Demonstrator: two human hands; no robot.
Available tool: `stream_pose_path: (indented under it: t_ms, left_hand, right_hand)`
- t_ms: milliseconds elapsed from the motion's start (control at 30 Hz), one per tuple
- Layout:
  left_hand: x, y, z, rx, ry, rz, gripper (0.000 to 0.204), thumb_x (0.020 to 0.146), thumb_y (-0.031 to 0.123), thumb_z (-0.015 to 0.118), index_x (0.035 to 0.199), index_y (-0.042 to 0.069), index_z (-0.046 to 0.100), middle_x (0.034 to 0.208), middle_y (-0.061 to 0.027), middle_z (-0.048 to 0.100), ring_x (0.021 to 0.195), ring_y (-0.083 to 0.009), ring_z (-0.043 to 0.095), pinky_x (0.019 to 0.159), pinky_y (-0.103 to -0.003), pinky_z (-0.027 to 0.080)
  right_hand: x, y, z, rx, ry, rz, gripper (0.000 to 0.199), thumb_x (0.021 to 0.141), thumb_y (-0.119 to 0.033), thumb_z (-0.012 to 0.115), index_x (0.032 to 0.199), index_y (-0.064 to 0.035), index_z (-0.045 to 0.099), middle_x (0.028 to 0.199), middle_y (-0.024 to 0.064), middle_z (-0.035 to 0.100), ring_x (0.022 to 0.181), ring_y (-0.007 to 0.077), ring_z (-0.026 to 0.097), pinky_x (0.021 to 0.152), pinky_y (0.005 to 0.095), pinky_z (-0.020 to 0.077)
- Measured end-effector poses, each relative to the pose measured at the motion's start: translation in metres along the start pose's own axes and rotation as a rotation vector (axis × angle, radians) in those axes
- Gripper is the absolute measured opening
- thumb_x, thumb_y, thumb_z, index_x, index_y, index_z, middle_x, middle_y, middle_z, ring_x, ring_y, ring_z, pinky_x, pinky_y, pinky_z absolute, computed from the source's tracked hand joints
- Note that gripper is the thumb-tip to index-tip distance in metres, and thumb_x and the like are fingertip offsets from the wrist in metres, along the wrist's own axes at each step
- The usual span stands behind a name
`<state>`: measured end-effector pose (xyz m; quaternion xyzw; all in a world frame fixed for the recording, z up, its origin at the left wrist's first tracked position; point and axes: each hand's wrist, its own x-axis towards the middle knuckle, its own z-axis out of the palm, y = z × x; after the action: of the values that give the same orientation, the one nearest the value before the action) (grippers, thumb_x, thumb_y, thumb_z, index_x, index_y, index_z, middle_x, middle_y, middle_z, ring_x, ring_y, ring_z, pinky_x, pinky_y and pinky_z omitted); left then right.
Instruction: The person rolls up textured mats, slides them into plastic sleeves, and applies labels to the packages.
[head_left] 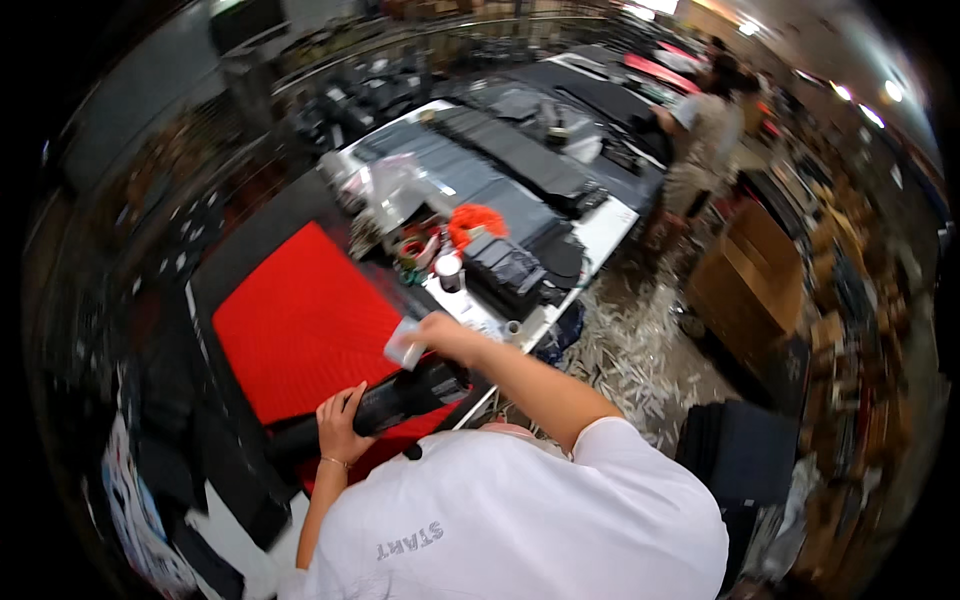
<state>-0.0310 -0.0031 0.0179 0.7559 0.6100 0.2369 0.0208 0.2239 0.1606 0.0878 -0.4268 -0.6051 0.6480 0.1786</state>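
A long white worktable (605,228) runs away from the person, loaded with stacks of dark fabric pieces (520,155). On its near end lies a big red ribbed mat (300,320), bordered by black material. Farther along, beside the mat, sit an orange bundle (476,220), a clear plastic bag (400,185) and a small white-capped cylinder (449,270). Another person (700,140) stands bent over the far end of the table, and pale scraps litter the floor (630,350) to the right.

A dark, rolled piece of material (400,398) lies across the near edge of the red mat, just in front of the person's white shirt. The left hand (340,425) comes up from below with the wrist bent, a thin bracelet on it, and its fingers curl closed around the roll's middle. The right arm reaches forward over the roll, elbow bent; the right hand (440,332) grips a small pale block or pad (404,345) between closed fingers, held just above the roll's right end.
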Motion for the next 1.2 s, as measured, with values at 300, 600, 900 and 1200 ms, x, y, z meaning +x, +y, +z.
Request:
stream_pose_path:
  t_ms: [300,600,900,1200]
  left_hand:
    - [0.067,-0.05,0.067,-0.076,-0.267,-0.048,0.099,0.054,0.044,0.091,0.143,0.023,0.053,0.118,-0.0086,0.065,0.113,-0.0317,0.06,0.093,-0.048,0.047]
    - [0.064,-0.027,0.055,0.07,-0.076,-0.249,0.101,0.057,0.033,0.092,0.148,0.023,0.048,0.128,-0.0072,0.061,0.122,-0.0292,0.055,0.106,-0.049,0.036]
    - [0.045,-0.009,-0.059,-0.588,0.492,-0.268,0.096,0.062,0.021,0.094,0.144,0.004,0.047,0.127,-0.0129,0.061,0.113,-0.0279,0.061,0.098,-0.04,0.047]
    - [-0.042,-0.043,-0.046,-0.812,0.568,-0.576,0.062,0.083,0.027,0.081,0.133,0.002,0.055,0.133,-0.0094,0.057,0.121,-0.0276,0.053,0.107,-0.042,0.039]
  right_hand:
    - [-0.08,0.013,0.052,0.105,0.199,-0.283,0.059,0.079,-0.056,0.074,0.075,0.0027,0.07,0.067,0.0209,0.062,0.063,0.0337,0.063,0.063,0.0443,0.049]
    - [-0.066,0.071,-0.043,-0.1,0.652,0.099,0.054,0.079,-0.049,0.075,0.086,0.0045,0.067,0.089,0.0212,0.068,0.083,0.0329,0.067,0.074,0.0476,0.0518]
    - [0.029,0.168,-0.062,-0.732,0.55,-0.097,0.036,0.084,-0.035,0.069,0.093,-0.0003,0.073,0.105,0.0252,0.059,0.098,0.0415,0.06,0.085,0.0491,0.0491]
    - [0.161,0.204,-0.092,-0.815,0.703,0.204,0.036,0.08,-0.018,0.072,0.108,0.0036,0.066,0.128,0.0241,0.051,0.112,0.04,0.061,0.092,0.0481,0.0539]
